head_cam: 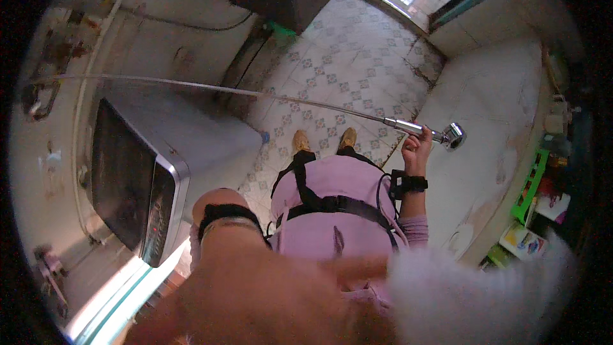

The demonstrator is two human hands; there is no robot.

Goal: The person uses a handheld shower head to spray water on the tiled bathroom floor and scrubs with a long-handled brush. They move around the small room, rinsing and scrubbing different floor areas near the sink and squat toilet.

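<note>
My right hand (415, 147) is closed around the chrome handle of a shower head (452, 135), held out to the right at hip height. A long thin metal hose (306, 100) runs taut from the handle across to the left wall. My left hand (268, 292), large and blurred, is raised close to the camera, with a black strap (230, 213) at its wrist. Its fingers reach toward a blurred white thing (479, 292) at the lower right. I cannot tell what that thing is or whether the hand grips it.
A grey top-loading washing machine (220, 124) with a dark lid stands to the left. Patterned floor tiles (330, 76) lie around my shoes (348, 138). A pale panel (483, 105) rises on the right, with a green plastic rack (530, 184) beyond. A dark cabinet (282, 2) stands ahead.
</note>
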